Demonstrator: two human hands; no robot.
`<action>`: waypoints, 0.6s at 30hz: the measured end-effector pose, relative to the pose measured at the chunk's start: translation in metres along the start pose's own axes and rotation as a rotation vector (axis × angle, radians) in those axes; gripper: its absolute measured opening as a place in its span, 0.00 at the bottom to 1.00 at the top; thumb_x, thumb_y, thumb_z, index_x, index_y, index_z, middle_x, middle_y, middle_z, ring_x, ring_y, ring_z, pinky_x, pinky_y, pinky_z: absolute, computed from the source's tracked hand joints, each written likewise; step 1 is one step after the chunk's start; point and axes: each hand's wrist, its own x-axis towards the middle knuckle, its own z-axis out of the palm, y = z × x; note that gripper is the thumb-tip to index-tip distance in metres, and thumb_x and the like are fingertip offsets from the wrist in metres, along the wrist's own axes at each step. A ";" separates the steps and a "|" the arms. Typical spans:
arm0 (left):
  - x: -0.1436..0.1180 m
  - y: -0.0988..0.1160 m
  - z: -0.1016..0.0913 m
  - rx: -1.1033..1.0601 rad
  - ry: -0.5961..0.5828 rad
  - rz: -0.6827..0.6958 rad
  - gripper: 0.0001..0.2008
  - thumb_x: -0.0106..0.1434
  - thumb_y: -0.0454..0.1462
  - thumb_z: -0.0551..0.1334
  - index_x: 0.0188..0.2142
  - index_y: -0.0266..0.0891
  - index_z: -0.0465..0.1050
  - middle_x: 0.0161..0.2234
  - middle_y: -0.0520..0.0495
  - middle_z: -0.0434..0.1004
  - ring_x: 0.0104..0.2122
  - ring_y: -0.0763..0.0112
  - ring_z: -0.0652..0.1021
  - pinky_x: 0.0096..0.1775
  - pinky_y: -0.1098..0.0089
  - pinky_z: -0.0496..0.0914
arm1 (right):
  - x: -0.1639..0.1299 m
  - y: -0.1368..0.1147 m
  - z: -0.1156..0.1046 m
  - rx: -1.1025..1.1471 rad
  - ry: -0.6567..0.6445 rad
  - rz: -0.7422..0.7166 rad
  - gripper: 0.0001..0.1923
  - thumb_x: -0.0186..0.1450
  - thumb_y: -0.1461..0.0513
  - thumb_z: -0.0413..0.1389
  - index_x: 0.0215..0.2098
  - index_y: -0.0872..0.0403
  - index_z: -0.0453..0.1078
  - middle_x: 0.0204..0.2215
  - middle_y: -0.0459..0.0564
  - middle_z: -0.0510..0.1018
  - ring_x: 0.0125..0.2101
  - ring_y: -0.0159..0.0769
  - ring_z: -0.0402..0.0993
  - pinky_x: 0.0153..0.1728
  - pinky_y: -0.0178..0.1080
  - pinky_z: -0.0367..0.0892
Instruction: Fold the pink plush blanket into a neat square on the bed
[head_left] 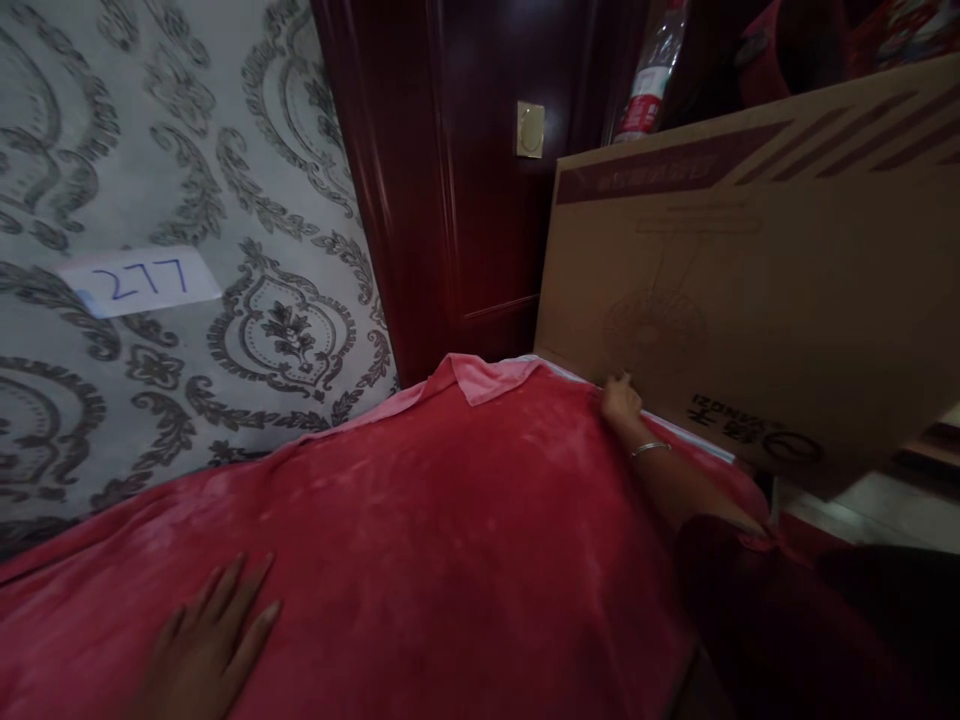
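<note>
A red plush blanket (450, 520) covers the wide surface before me, one corner folded over to its paler pink underside at the far end. On the near left part of it my left hand (206, 640) lies flat, fingers stretched out and holding nothing. My right hand (621, 400), with a thin bracelet at its wrist, reaches to the far right edge and is closed on the blanket's border there. Its fingertips are partly hidden. A strip of white edging shows along that side, beside the hand.
A large cardboard box (750, 270) leans close along the right side. Behind it stands a plastic bottle (646, 95) with a red label. Patterned wallpaper (292, 330) with a paper slip marked 277 (142, 282) borders the left; a dark red wood panel (480, 200) rises at the far end.
</note>
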 end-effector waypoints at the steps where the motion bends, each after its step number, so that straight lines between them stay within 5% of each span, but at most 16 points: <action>1: 0.000 0.001 0.000 0.008 -0.006 -0.007 0.41 0.60 0.54 0.40 0.62 0.33 0.68 0.65 0.37 0.64 0.66 0.50 0.63 0.61 0.49 0.60 | 0.000 -0.009 0.001 0.012 0.003 -0.045 0.22 0.68 0.67 0.48 0.59 0.64 0.68 0.55 0.73 0.71 0.50 0.52 0.75 0.49 0.46 0.67; 8: -0.002 -0.008 0.014 -0.031 0.021 -0.030 0.41 0.62 0.55 0.39 0.63 0.34 0.67 0.65 0.38 0.63 0.66 0.51 0.63 0.62 0.48 0.58 | -0.006 -0.099 0.049 0.181 -0.142 -0.407 0.36 0.63 0.65 0.58 0.68 0.49 0.57 0.52 0.55 0.78 0.50 0.47 0.75 0.50 0.42 0.68; 11: -0.004 -0.013 0.021 -0.059 0.050 -0.023 0.39 0.63 0.55 0.41 0.63 0.37 0.67 0.66 0.41 0.63 0.66 0.52 0.62 0.63 0.47 0.57 | -0.001 -0.126 0.070 0.243 -0.171 -0.443 0.28 0.62 0.67 0.57 0.61 0.51 0.69 0.48 0.56 0.80 0.47 0.49 0.77 0.49 0.45 0.69; 15: -0.007 -0.017 0.027 -0.077 0.085 -0.008 0.38 0.63 0.55 0.43 0.62 0.39 0.68 0.66 0.41 0.62 0.66 0.52 0.63 0.63 0.47 0.57 | 0.040 -0.148 0.064 0.360 -0.124 -0.410 0.22 0.66 0.67 0.49 0.56 0.59 0.72 0.46 0.62 0.80 0.47 0.47 0.77 0.49 0.45 0.71; 18: -0.008 -0.019 0.030 -0.086 0.091 0.001 0.36 0.64 0.55 0.43 0.63 0.41 0.68 0.66 0.43 0.62 0.65 0.52 0.64 0.63 0.46 0.57 | 0.080 -0.155 0.046 0.462 -0.046 -0.427 0.33 0.67 0.65 0.49 0.70 0.59 0.52 0.59 0.61 0.72 0.55 0.42 0.72 0.53 0.41 0.69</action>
